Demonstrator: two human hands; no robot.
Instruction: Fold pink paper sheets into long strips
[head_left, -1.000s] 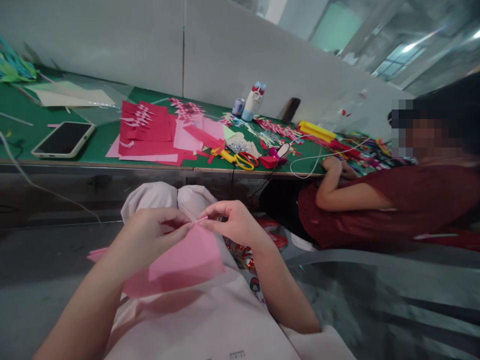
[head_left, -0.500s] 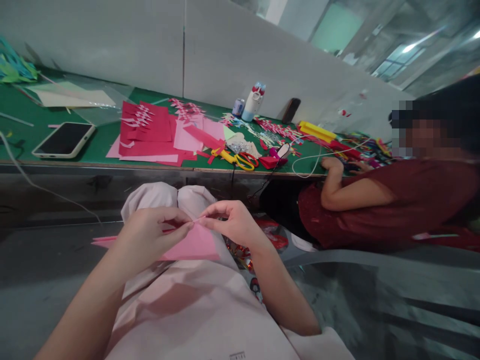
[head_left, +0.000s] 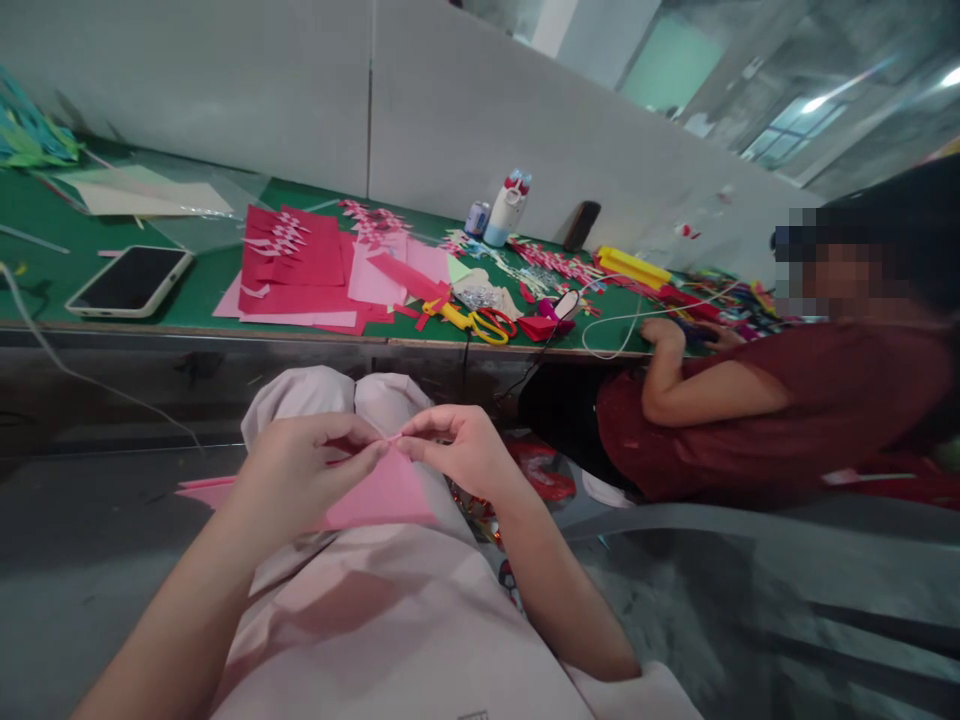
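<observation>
Over my lap, my left hand [head_left: 304, 475] and my right hand [head_left: 461, 450] meet fingertip to fingertip. Both pinch a small pink strip [head_left: 393, 438] between thumb and forefinger. Under the hands a larger pink sheet [head_left: 386, 492] lies across my thighs, partly hidden by my left hand. Its pointed end sticks out left of my left wrist. Whether the small strip is joined to the sheet is unclear.
The green table [head_left: 202, 312] ahead carries a phone [head_left: 131, 280], red paper [head_left: 292, 298], yellow-handled scissors [head_left: 487, 325], a can [head_left: 476, 218], a white bottle [head_left: 508, 208] and a yellow tool [head_left: 634, 267]. At the right a person [head_left: 720, 420] in dark red sits with hands on the table.
My right fingertips have shifted very slightly along the small pink strip. Both hands keep their pinch, and the rest looks nearly the same.
</observation>
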